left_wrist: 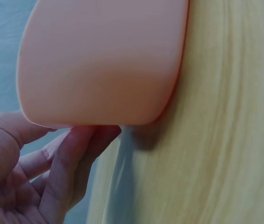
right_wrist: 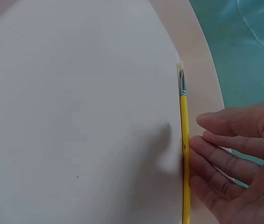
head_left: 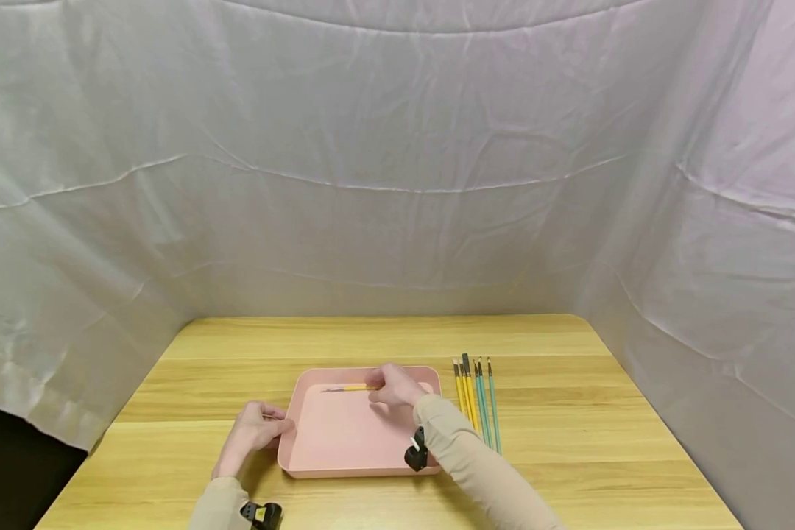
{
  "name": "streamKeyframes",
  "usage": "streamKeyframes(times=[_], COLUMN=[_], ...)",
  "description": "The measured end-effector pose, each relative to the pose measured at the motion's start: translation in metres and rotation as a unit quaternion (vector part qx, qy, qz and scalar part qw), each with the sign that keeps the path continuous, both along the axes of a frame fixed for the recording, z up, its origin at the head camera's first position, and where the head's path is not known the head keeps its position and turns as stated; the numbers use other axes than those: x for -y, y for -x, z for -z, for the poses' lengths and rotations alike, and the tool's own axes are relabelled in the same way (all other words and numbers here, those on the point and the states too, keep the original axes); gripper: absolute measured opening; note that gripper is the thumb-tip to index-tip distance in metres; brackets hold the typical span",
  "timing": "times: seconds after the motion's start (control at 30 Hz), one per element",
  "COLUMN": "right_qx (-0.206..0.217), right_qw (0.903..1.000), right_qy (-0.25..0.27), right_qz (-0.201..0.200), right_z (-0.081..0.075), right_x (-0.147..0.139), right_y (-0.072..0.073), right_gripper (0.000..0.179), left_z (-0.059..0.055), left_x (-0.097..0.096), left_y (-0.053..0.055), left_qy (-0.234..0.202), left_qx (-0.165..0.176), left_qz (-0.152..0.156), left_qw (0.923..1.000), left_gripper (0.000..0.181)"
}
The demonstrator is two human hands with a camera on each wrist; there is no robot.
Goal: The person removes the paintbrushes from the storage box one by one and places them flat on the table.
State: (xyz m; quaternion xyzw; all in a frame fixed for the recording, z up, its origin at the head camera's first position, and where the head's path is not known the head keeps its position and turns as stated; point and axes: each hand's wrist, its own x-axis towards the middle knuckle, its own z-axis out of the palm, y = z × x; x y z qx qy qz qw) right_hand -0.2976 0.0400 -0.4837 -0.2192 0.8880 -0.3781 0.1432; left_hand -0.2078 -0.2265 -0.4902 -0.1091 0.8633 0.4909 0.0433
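Observation:
A shallow pink tray (head_left: pixel 351 438) lies on the wooden table. My left hand (head_left: pixel 253 434) holds the tray's left side, thumb at the rim and fingers against the outside; the left wrist view shows the hand (left_wrist: pixel 43 163) at the tray's end wall (left_wrist: pixel 108 84). Inside the tray, along its far wall, lies a yellow paintbrush (right_wrist: pixel 185 135) with a pale tip and silver ferrule. Beside it my right hand (right_wrist: pixel 237 158) has its fingers extended, fingertips at or just against the handle, thumb apart. In the head view the right hand (head_left: pixel 396 385) hides the brush's right end.
To the right of the tray, a row of yellow paintbrushes (head_left: pixel 468 390) and teal paintbrushes (head_left: pixel 492 408) lies side by side on the table (head_left: pixel 570 412), bristles away from me. My right forearm covers some lower ends. Grey curtains (head_left: pixel 397 221) stand behind and at the sides.

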Motion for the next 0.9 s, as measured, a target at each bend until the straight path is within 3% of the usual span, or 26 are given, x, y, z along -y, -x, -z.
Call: streamKeyframes(times=[0.5,0.9], right_qx=[-0.009,0.038], right_qw=[0.9993,0.9982], right_qy=[0.031,0.023], right_qz=[0.02,0.04], right_z=[0.0048,0.0076], right_x=[0.0033,0.0046], right_y=[0.0037,0.0019], right_gripper=[0.025,0.021], left_z=[-0.0013,-0.0014], left_x=[0.0,0.0001], left_y=[-0.0003,-0.0001], left_qy=[0.015,0.011], left_qx=[0.0,0.0], left_qz=[-0.001,0.0], left_qw=[0.9999,0.9999], left_gripper=[0.03,0.031])
